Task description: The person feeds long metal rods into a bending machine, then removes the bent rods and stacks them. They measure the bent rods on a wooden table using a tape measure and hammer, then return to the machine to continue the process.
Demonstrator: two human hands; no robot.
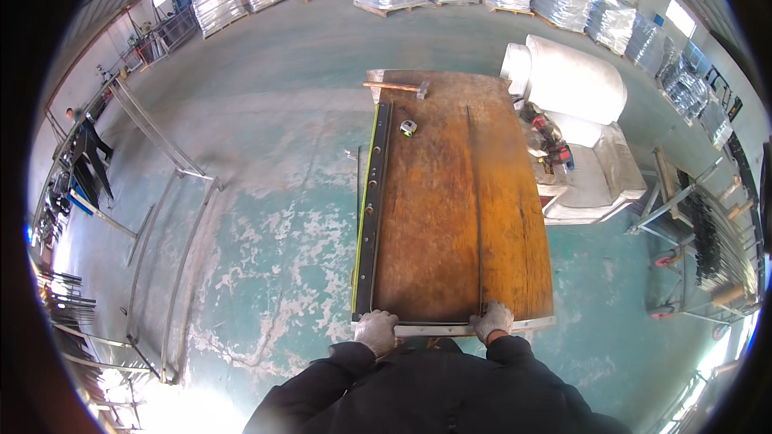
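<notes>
My left hand, in a pale work glove, is at the near left corner of a brown worn worktable. Its fingers are curled, and what they grip is hidden. Beside it ends a long black strip with holes, lying along the left edge with a yellow-green band on its outer side. My right hand, also gloved, closes round the near end of a thin dark rod that runs lengthwise over the top. A pale metal edge spans the table's front between both hands.
A hammer and a tape measure lie on the table's far part. Red power tools sit to the right, by a large white roll. Metal frames stand left, a loaded cart right. A person stands far left.
</notes>
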